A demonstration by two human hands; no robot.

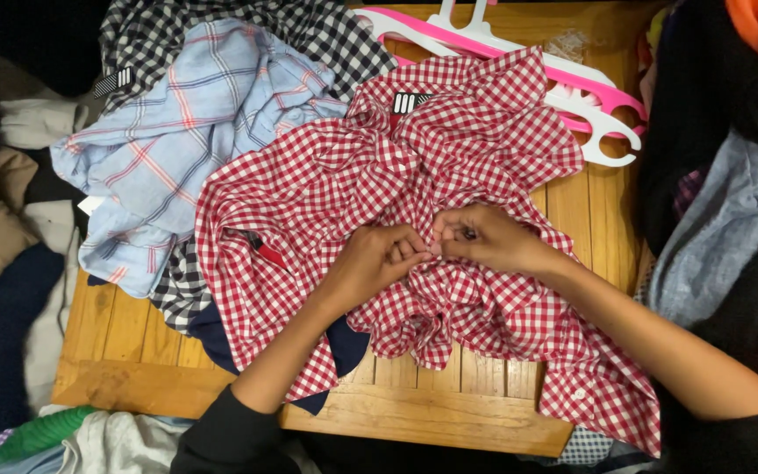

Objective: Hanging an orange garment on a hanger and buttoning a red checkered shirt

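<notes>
Underneath, a wooden table bears heaped shirts.

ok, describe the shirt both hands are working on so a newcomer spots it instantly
On the wooden table, the red-and-white gingham shirt lies crumpled across the middle, with the left hand and right hand pinching its fabric together. Its neighbours are a pale blue plaid shirt and a black-and-white checked shirt; only it is red.

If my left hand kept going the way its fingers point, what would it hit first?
Almost at once the right hand: the left hand points right across the red checked shirt, fingertips apparently already meeting over the fabric.
</notes>
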